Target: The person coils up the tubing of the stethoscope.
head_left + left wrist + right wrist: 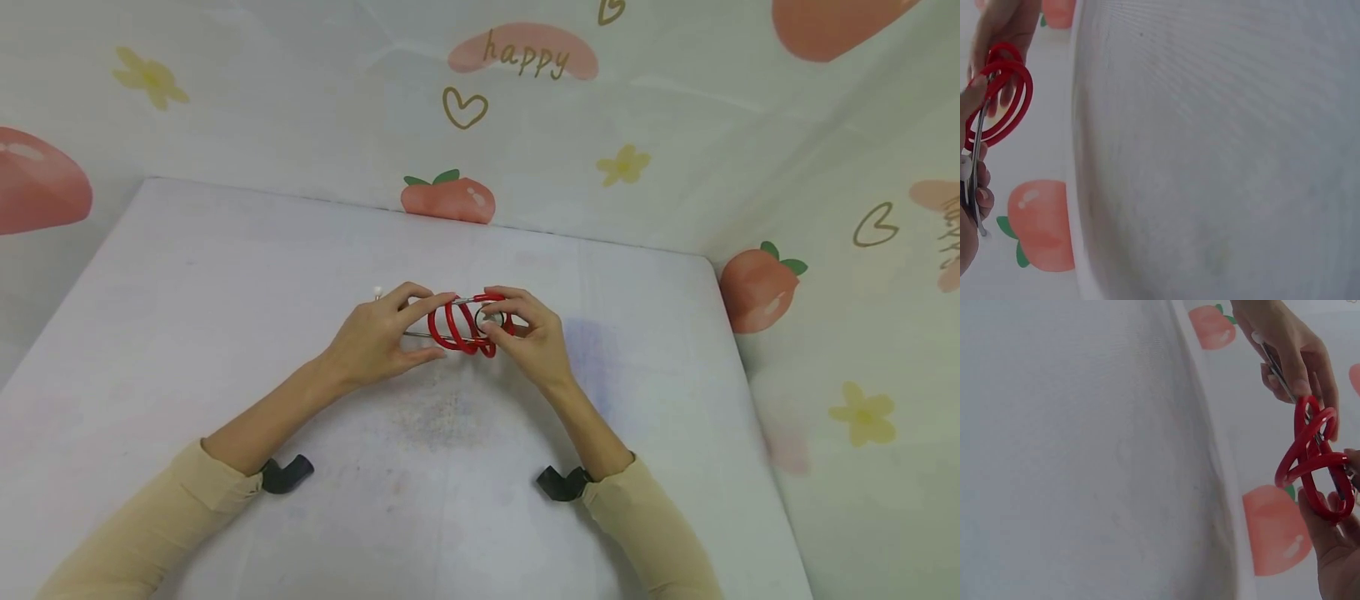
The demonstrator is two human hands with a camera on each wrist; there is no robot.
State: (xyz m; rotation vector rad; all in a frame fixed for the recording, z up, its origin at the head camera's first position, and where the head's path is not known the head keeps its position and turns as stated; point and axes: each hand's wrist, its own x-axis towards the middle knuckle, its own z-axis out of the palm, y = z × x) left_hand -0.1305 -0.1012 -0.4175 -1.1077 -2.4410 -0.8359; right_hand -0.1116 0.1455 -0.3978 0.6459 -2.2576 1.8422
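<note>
A stethoscope with coiled red tubing (452,331) is held just above the table, between both hands. My left hand (382,333) grips its left end, where the metal ear tubes (977,159) run under the fingers. A white ear tip (377,292) pokes out behind that hand, and shows again as a pale ear tip (1257,337) in the right wrist view. My right hand (536,333) pinches the round chest piece (490,320) between thumb and fingers at the coil's right end. Fingers hide parts of the coil.
The white table (300,250) carries faint stains. A curtain (337,100) printed with fruit, flowers and hearts hangs behind it and along the right side. Black curved pieces stick out at the left cuff (225,475) and right cuff (615,479).
</note>
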